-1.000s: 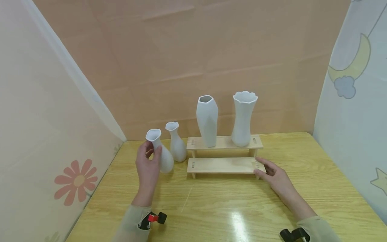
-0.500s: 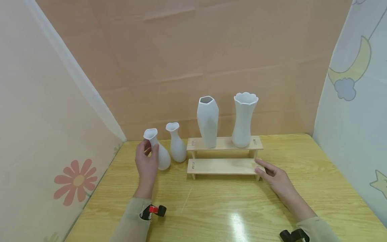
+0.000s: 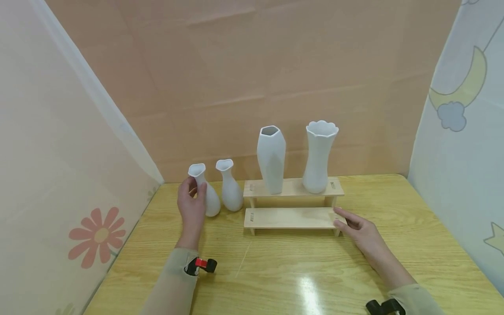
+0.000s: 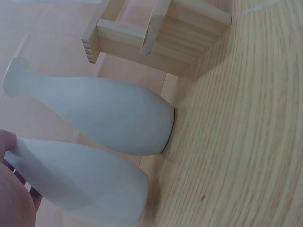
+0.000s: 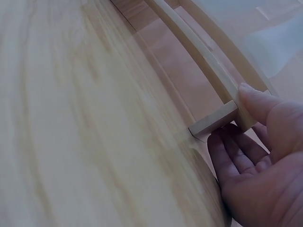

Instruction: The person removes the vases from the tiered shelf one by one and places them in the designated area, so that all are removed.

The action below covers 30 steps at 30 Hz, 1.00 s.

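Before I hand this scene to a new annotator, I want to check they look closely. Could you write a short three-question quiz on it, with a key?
1. How many vases stand on the upper shelf?
2. True or false: the right hand holds a vase.
3. The left hand holds: A) the upper shelf; B) a narrow-necked vase; C) nothing.

Key
1: Two, the faceted vase and the scalloped-rim vase.
2: False; it grips the right end of the lower shelf.
3: B.
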{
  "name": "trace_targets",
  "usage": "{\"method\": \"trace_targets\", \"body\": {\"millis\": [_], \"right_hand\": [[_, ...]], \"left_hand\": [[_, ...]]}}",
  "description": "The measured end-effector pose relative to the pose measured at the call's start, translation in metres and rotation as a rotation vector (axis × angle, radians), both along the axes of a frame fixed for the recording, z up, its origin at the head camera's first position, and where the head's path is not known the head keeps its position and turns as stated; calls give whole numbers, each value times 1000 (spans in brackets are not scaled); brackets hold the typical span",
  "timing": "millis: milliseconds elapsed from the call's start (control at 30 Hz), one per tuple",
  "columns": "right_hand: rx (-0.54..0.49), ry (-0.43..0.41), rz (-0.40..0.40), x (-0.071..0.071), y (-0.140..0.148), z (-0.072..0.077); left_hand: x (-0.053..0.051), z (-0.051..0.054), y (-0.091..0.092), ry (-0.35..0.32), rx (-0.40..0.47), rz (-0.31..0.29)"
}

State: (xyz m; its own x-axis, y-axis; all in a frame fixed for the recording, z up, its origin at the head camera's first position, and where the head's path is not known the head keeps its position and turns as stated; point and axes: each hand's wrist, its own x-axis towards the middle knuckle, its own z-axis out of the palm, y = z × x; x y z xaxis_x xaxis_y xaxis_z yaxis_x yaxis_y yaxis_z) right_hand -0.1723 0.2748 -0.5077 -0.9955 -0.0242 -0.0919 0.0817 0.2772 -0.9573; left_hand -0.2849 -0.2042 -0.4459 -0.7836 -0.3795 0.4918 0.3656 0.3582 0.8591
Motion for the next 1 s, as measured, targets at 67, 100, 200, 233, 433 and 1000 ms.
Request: {"method": "trace_targets", "body": {"millis": [67,100,200,233,433,1000], "right_hand": [[-11,3,-3,2,1,0],[-15,5,-3,2,1,0],[-23,4,0,4,3,1],[-23,3,3,5,3,2],[-24,5,11,6,5,3],[-28,11,4,7,5,5]], "left_hand": [[-2,-2,1,1,3,-7],[-3,-3,1,1,6,-11],[-4,-5,2,1,7,-25],[-5,-5,3,0,2,-28],[-8,-6,3,-2,-36,-38],[-13,-5,1,-59,-26,-79]]}}
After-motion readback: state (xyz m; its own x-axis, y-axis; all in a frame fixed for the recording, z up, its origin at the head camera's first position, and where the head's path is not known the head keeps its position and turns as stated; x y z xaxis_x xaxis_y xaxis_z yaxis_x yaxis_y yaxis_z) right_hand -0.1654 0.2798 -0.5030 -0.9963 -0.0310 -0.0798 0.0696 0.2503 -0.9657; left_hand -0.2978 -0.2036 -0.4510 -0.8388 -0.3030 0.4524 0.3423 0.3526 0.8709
